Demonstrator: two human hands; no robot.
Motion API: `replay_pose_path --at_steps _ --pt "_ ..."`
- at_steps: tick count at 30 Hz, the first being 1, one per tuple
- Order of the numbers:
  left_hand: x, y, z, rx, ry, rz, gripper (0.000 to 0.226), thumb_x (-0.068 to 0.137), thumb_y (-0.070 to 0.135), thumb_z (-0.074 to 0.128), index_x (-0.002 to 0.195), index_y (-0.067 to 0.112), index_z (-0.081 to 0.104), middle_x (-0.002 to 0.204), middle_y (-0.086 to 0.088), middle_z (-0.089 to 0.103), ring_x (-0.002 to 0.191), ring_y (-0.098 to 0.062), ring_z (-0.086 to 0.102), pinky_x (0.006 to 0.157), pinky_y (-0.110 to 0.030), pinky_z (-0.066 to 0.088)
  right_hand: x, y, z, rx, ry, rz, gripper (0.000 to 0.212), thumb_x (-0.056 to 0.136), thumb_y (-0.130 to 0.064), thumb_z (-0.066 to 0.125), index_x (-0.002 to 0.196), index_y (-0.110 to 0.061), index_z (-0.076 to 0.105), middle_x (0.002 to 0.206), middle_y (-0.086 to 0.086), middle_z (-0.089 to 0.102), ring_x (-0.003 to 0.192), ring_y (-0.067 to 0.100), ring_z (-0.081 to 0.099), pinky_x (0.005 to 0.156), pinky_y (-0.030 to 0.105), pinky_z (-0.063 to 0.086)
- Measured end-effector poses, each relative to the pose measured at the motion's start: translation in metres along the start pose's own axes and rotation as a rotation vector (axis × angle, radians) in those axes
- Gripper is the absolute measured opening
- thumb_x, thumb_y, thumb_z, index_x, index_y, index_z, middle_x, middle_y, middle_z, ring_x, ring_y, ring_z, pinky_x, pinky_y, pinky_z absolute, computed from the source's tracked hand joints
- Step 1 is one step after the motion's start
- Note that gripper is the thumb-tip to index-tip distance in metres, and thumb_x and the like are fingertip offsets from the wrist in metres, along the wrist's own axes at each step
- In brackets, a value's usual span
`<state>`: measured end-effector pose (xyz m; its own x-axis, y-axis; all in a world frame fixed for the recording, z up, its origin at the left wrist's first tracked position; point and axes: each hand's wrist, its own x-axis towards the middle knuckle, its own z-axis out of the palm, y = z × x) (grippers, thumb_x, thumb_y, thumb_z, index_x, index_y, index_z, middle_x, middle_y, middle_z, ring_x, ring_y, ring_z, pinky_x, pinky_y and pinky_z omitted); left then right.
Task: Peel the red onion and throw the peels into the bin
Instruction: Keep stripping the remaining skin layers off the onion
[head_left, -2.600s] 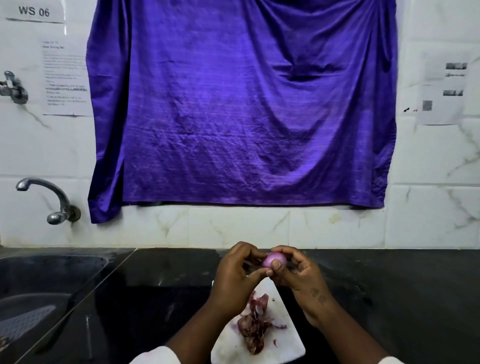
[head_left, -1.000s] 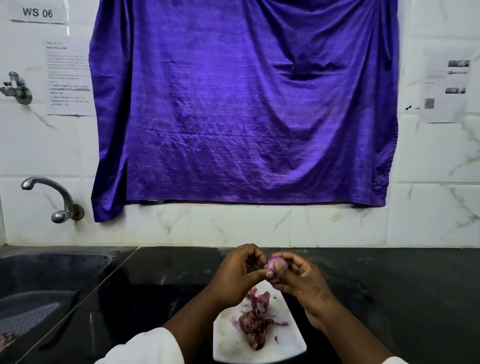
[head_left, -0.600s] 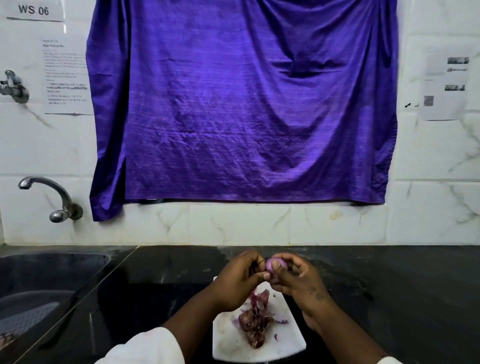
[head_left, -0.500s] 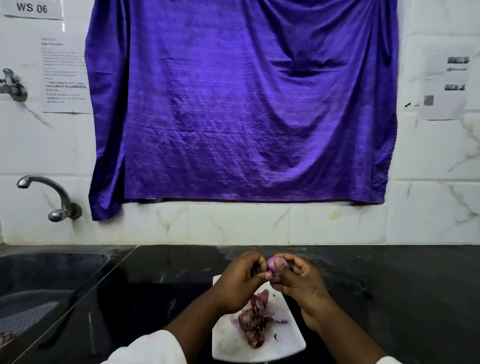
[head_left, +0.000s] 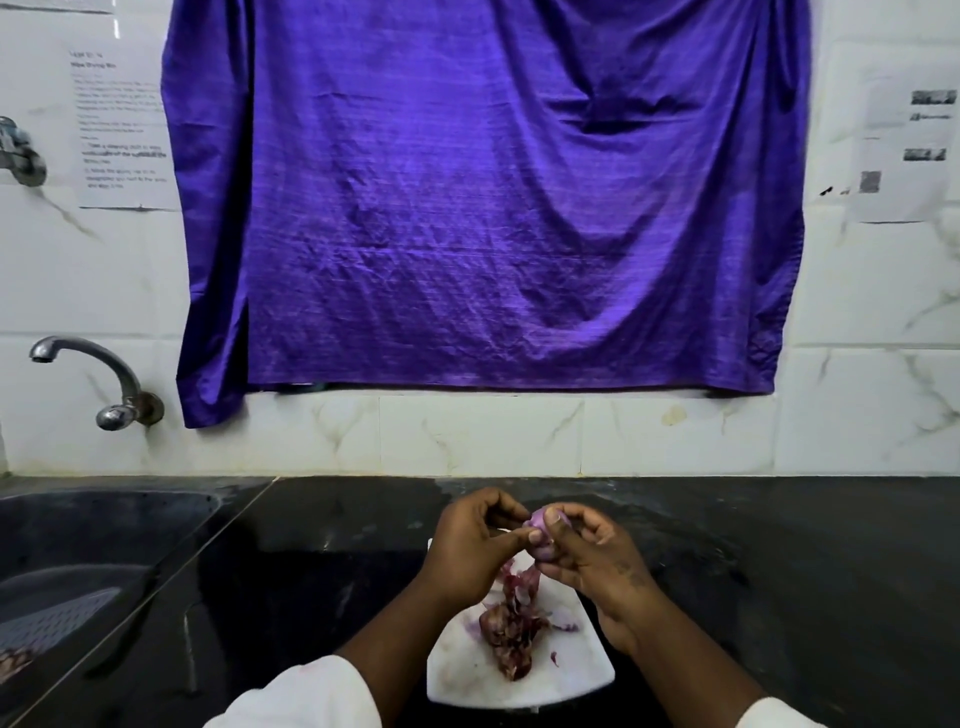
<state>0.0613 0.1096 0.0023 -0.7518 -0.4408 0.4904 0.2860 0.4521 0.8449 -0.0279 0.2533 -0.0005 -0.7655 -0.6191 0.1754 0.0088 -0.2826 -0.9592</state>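
Red onion (head_left: 540, 538), entry one: where is it? (A)

Off the surface, between both hands, above the far end of the white cutting board (head_left: 571, 675). Small, pale purple, smooth where it shows. (B)

Right hand (head_left: 597, 566), grip? (A)

Fingers curled round the onion's right side and underside, thumb laid across the face nearest the camera. A firm hold. (B)

Left hand (head_left: 470, 545)? (A)

Thumb and forefinger pressed together at the onion's left side, thumb tip touching it, other fingers curled in. Whether a flap of skin sits between them, I cannot tell. (B)

Peels (head_left: 511, 623)? (A)

One heap, dark red and papery, in the middle of the board, just below the hands. A few loose scraps lie beside it on the right. A pinkish strip rises from the heap towards the onion; whether it is attached is unclear. (B)

Board's support? (A)

Black countertop (head_left: 779, 571), glossy. The board lies flat on it near the front edge. (B)

Other fixtures? (A)

Sink (head_left: 78, 545) set in the counter at the left, a curved tap (head_left: 93, 374) on the wall above it, and a second tap (head_left: 18, 156) higher up at the left edge. A purple cloth (head_left: 483, 208) hangs on the white tiled wall. Printed sheets are on either side of it, left (head_left: 122, 130) and right (head_left: 906, 150); text too blurred to read. (B)

Clothing? (A)

White sleeves (head_left: 311, 696) at both forearms, at the bottom of the view. (B)
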Motion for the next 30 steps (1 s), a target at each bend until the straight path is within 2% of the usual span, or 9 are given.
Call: replay_pose_path --at_steps 5,8,14,19,22,26,30 --pt "0.0 -0.006 -0.002 0.018 -0.021 0.031 0.017 0.081 0.009 0.087 0.089 0.016 0.072 0.088 -0.003 0.076 0.085 -0.019 0.074 0.075 -0.038 0.064 -0.003 -0.003 -0.001 0.011 -0.026 0.011 0.016 0.097 -0.017 0.068 0.109 -0.006 0.071 0.096 0.016 0.079 0.074 0.02 0.076 0.064 0.029 0.06" --pt "-0.001 -0.007 -0.001 0.102 -0.038 0.097 0.017 0.083 0.013 0.085 0.088 0.019 0.07 0.09 0.0 0.073 0.088 -0.018 0.072 0.074 -0.042 0.062 -0.002 -0.004 -0.002 0.002 -0.032 0.018 0.016 0.097 -0.016 0.068 0.109 -0.005 0.071 0.093 0.017 0.078 0.073 0.02 0.075 0.064 0.029 0.06" --pt "-0.002 -0.007 -0.001 0.203 -0.077 0.183 0.014 0.09 0.015 0.078 0.091 0.016 0.064 0.094 0.002 0.064 0.087 -0.016 0.063 0.068 -0.026 0.053 0.0 -0.001 -0.005 -0.048 -0.037 0.02 0.017 0.096 -0.02 0.07 0.107 -0.008 0.072 0.095 0.016 0.079 0.075 0.02 0.075 0.067 0.03 0.06" --pt "-0.002 -0.01 -0.003 0.236 -0.097 0.18 0.014 0.09 0.019 0.077 0.09 0.018 0.062 0.092 0.002 0.062 0.082 -0.018 0.06 0.066 -0.027 0.05 0.001 0.0 -0.005 -0.087 -0.038 0.008 0.014 0.097 -0.018 0.069 0.105 -0.007 0.072 0.095 0.017 0.078 0.075 0.02 0.075 0.066 0.029 0.059" --pt "-0.003 -0.008 -0.005 0.223 -0.153 0.168 0.013 0.094 0.02 0.073 0.093 0.018 0.059 0.093 -0.003 0.061 0.078 -0.012 0.055 0.066 -0.024 0.047 0.002 0.003 -0.006 -0.079 -0.041 0.015 0.016 0.096 -0.019 0.07 0.107 -0.007 0.073 0.096 0.017 0.078 0.076 0.021 0.075 0.069 0.032 0.06" --pt "0.0 -0.005 -0.006 0.302 -0.221 0.167 0.014 0.101 0.022 0.063 0.095 0.016 0.052 0.092 -0.002 0.055 0.078 -0.007 0.046 0.07 -0.025 0.042 0.005 0.008 -0.002 0.023 -0.008 0.068 0.024 0.095 -0.022 0.07 0.112 -0.006 0.072 0.097 0.016 0.078 0.078 0.022 0.073 0.076 0.036 0.062" --pt "-0.006 -0.008 -0.004 0.427 -0.29 0.193 0.016 0.102 0.024 0.059 0.092 0.019 0.047 0.091 0.009 0.049 0.077 -0.006 0.044 0.071 -0.026 0.043 0.012 0.005 -0.008 0.215 0.094 0.082 0.028 0.096 -0.027 0.068 0.114 -0.006 0.069 0.106 0.018 0.078 0.084 0.025 0.075 0.07 0.031 0.064"
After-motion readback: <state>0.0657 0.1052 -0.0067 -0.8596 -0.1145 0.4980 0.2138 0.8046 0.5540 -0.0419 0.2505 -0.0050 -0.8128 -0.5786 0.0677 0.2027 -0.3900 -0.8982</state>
